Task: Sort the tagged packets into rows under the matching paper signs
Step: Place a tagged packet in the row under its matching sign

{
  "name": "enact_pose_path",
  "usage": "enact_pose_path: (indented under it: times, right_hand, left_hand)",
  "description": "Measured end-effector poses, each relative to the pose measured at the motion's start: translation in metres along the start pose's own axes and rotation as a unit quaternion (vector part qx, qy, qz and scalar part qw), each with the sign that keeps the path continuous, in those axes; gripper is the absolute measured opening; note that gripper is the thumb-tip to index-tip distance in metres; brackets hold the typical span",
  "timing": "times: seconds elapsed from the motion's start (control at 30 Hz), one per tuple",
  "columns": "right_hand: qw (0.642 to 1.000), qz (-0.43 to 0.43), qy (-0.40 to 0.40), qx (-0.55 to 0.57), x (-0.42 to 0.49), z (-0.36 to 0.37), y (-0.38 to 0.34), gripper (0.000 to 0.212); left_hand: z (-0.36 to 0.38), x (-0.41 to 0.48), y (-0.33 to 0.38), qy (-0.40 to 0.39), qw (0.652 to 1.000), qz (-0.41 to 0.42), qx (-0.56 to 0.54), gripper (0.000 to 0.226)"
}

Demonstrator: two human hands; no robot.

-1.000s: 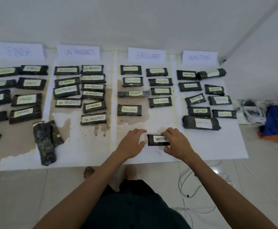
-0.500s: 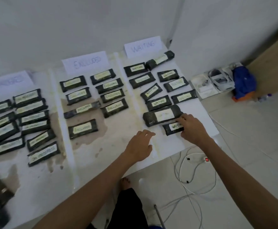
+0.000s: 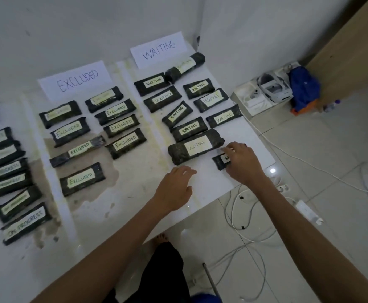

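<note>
Dark packets with pale tags lie in rows on white paper sheets (image 3: 135,193) on the floor. A small packet tagged WAITING (image 3: 219,161) lies at the near right end of the WAITING rows, below a large WAITING packet (image 3: 195,146). My right hand (image 3: 243,164) covers most of the small packet, its fingers curled over the right end. My left hand (image 3: 174,190) hovers over bare paper to the left, fingers relaxed, holding nothing. The WAITING sign (image 3: 159,49) and the EXCLUDED sign (image 3: 76,79) lean on the wall. Several EXCLUDED packets (image 3: 81,179) fill the middle sheet.
ON PROGRESS packets (image 3: 24,224) line the left edge. White cables (image 3: 246,224) and a power strip (image 3: 307,212) lie on the tiled floor to the right. A white box with a headset (image 3: 268,87) and a blue bag (image 3: 303,88) sit by the wall. My foot (image 3: 161,238) touches the paper's near edge.
My right hand carried the small WAITING packet from the middle of the sheet to the right, setting it under the large WAITING packet. My view swung right; my left hand let go.
</note>
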State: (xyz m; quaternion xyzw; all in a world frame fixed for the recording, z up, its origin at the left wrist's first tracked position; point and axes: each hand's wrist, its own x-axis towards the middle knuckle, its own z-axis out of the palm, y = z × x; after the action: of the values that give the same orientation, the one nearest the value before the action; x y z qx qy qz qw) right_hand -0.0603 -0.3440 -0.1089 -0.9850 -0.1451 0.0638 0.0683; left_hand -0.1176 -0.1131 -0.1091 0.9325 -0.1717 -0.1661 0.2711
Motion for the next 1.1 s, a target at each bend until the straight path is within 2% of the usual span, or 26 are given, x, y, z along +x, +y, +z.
enact_pose_path:
  times: [0.17, 0.4, 0.6, 0.83, 1.0, 1.1]
  right_hand:
    - [0.996, -0.026, 0.014, 0.086, -0.018, -0.01, -0.087, 0.047]
    - [0.981, -0.099, -0.048, 0.158, -0.043, -0.014, -0.22, 0.048]
    - [0.964, -0.179, -0.105, 0.168, -0.05, -0.007, -0.317, 0.047]
    - [0.936, -0.255, -0.17, 0.17, -0.056, 0.006, -0.423, 0.044]
    - [0.916, -0.299, -0.219, 0.153, -0.065, 0.019, -0.494, 0.046]
    - [0.908, -0.313, -0.241, 0.142, -0.069, 0.028, -0.53, 0.047]
  left_hand:
    - [-0.032, -0.047, -0.016, 0.05, 0.998, -0.019, -0.023, 0.044]
    - [-0.078, -0.137, -0.054, 0.12, 0.986, -0.111, -0.024, 0.041]
    - [-0.103, -0.219, -0.096, 0.192, 0.963, -0.184, -0.046, 0.037]
    - [-0.106, -0.31, -0.151, 0.238, 0.927, -0.275, -0.087, 0.04]
    - [-0.1, -0.366, -0.188, 0.287, 0.89, -0.34, -0.103, 0.04]
    - [-0.091, -0.395, -0.212, 0.305, 0.83, -0.462, -0.071, 0.052]
